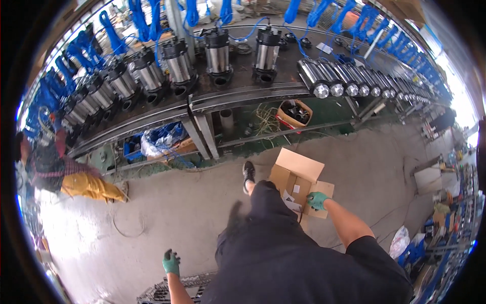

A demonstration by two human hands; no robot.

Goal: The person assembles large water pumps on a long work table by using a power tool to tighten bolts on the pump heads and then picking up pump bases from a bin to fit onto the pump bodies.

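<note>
My right hand (317, 200), in a green glove, grips the near flap of an open cardboard box (296, 178) that stands on the concrete floor by my right leg. Small pale items lie inside the box. My left hand (171, 263), also in a green glove, hangs at my side with its fingers loosely apart, just above a wire crate (172, 288), and holds nothing. My dark trousers and a black shoe (248, 174) fill the middle of the view.
A long curved workbench (202, 104) carries a row of upright steel pumps (218, 55) with blue cables, and more pumps lying flat (349, 83) at the right. Another person (61, 169) crouches at the left. A small box of parts (294, 114) sits under the bench.
</note>
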